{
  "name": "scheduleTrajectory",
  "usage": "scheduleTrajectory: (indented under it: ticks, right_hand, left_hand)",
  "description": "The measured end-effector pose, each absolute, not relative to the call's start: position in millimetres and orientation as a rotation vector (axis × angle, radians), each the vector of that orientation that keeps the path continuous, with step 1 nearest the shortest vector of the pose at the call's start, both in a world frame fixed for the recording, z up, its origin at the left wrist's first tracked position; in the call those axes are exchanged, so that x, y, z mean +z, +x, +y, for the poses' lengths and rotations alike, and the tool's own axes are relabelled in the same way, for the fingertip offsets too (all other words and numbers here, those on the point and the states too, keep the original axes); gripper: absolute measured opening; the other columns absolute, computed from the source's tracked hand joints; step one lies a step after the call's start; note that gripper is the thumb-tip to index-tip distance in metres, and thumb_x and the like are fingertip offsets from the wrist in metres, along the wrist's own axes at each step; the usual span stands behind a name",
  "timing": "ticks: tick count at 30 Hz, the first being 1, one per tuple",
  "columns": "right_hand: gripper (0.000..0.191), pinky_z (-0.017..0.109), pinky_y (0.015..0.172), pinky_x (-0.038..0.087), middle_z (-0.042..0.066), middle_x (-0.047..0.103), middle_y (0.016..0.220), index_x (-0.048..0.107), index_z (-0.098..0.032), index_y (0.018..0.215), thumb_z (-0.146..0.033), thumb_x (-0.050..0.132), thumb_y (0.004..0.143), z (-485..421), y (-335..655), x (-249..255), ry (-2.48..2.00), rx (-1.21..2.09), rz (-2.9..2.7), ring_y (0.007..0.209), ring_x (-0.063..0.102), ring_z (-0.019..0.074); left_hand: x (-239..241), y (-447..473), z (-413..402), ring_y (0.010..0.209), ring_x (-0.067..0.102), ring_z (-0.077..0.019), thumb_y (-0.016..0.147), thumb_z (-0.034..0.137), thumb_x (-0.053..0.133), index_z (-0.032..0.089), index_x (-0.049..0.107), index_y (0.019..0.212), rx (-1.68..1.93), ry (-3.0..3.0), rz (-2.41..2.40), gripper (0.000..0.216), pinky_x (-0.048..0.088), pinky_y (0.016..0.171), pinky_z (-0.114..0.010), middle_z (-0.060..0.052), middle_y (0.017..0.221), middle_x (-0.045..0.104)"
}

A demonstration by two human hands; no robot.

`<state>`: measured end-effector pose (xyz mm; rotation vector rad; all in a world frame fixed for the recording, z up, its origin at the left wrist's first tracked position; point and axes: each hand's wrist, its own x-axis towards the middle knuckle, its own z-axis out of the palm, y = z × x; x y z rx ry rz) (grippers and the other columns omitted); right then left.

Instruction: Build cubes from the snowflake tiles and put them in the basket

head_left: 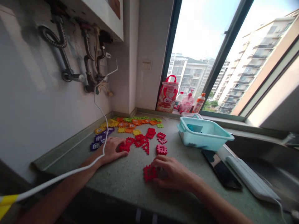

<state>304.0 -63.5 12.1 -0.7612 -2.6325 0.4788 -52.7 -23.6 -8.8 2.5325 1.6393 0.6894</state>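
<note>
While your right hand (169,171) rested at a red tile (147,174) on the counter (121,179), its thumb and fingertips stood apart along the tile's right side; whether they gripped it, I couldn't tell. A loose hold could have let it skid toward the front edge. Your left hand (113,148) lay at a red piece (123,149), thumb and fingers to either side, again with the grip unclear. Since the purple tiles (95,146) sat just beside that hand, a sideways sweep risked scattering them. The white cable (32,190) crossed your left arm (70,188) in view; had it hung low enough, it might have snagged 1 reach. Swinging your right arm (205,190) wide could have knocked the phone (223,172).
</note>
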Motion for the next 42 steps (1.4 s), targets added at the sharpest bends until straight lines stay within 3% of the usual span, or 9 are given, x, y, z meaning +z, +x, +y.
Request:
scheduleTrajectory:
  ticks: [6, 11, 16, 21, 29, 36, 42]
  right_hand:
    - [0.038, 0.031, 0.093, 0.052, 0.005, 0.073, 0.111, 0.071, -0.025, 0.118, -0.042, 0.08, 0.085, -65.5, 297.6, 7.7, -0.698, 0.46, -2.65, 0.103, 0.067, 0.021]
    - [0.032, 0.034, 0.094, 0.053, 0.006, 0.074, 0.115, 0.07, -0.026, 0.119, -0.032, 0.075, 0.088, -49.0, 313.3, 10.2, -0.638, 0.303, -2.465, 0.105, 0.068, 0.0222]
    - [0.031, 0.042, 0.1, 0.053, 0.009, 0.073, 0.118, 0.069, -0.025, 0.122, -0.028, 0.071, 0.091, -15.6, 345.6, 12.3, -0.86, 0.058, -2.109, 0.111, 0.066, 0.0258]
    - [0.028, 0.041, 0.1, 0.054, 0.009, 0.072, 0.122, 0.069, -0.024, 0.121, -0.024, 0.069, 0.092, 0.1, 349.0, -2.9, -0.878, 0.083, -2.263, 0.114, 0.066, 0.0245]
    - [0.023, 0.042, 0.103, 0.054, 0.009, 0.072, 0.125, 0.073, -0.027, 0.119, -0.031, 0.067, 0.097, 0.9, 343.6, -7.5, -0.886, 0.093, -2.379, 0.116, 0.066, 0.0246]
    - [0.032, 0.049, 0.104, 0.053, 0.012, 0.07, 0.129, 0.066, -0.026, 0.13, -0.026, 0.065, 0.098, -19.8, 329.4, 8.4, -0.713, -0.051, -2.249, 0.12, 0.063, 0.0278]
    - [0.06, 0.047, 0.103, 0.053, 0.012, 0.068, 0.134, 0.052, -0.026, 0.148, -0.036, 0.073, 0.093, -41.8, 303.1, 6.3, -0.614, 0.005, -2.36, 0.117, 0.066, 0.0278]
  left_hand:
    - [-1.7, -46.2, -27.3, 0.113, 0.064, -0.0283, 0.09, 0.059, 0.064, 0.024, 0.07, 0.099, 0.669, 2.599, 1.611, 0.036, 0.045, 0.101, -0.041, -0.006, 0.121, 0.072]
    - [-5.1, -47.8, -25.6, 0.109, 0.063, -0.0263, 0.091, 0.058, 0.063, 0.025, 0.071, 0.103, 0.71, 2.618, 1.569, 0.036, 0.045, 0.101, -0.04, -0.006, 0.119, 0.071]
    - [-9.6, -53.2, -21.4, 0.106, 0.063, -0.0267, 0.091, 0.059, 0.063, 0.025, 0.072, 0.104, 0.713, 2.625, 1.535, 0.038, 0.046, 0.1, -0.041, -0.006, 0.113, 0.072]
    - [-8.1, -52.8, -22.1, 0.103, 0.062, -0.0265, 0.094, 0.048, 0.059, 0.024, 0.071, 0.104, 0.702, 2.633, 1.52, 0.03, 0.045, 0.098, -0.041, -0.007, 0.11, 0.073]
    - [-5.1, -47.6, -25.0, 0.099, 0.064, -0.0269, 0.087, 0.052, 0.067, 0.023, 0.069, 0.092, 0.728, 2.625, 1.657, 0.029, 0.044, 0.094, -0.041, -0.004, 0.098, 0.074]
    - [2.5, -42.9, -37.3, 0.098, 0.066, -0.0249, 0.08, 0.041, 0.075, 0.022, 0.067, 0.101, 1.107, 2.655, 1.544, 0.03, 0.05, 0.094, -0.04, -0.005, 0.103, 0.073]
    - [20.8, -0.4, -50.6, 0.105, 0.066, -0.026, 0.078, 0.031, 0.079, 0.024, 0.068, 0.11, 1.125, 2.782, 1.199, 0.035, 0.052, 0.096, -0.041, -0.004, 0.11, 0.076]
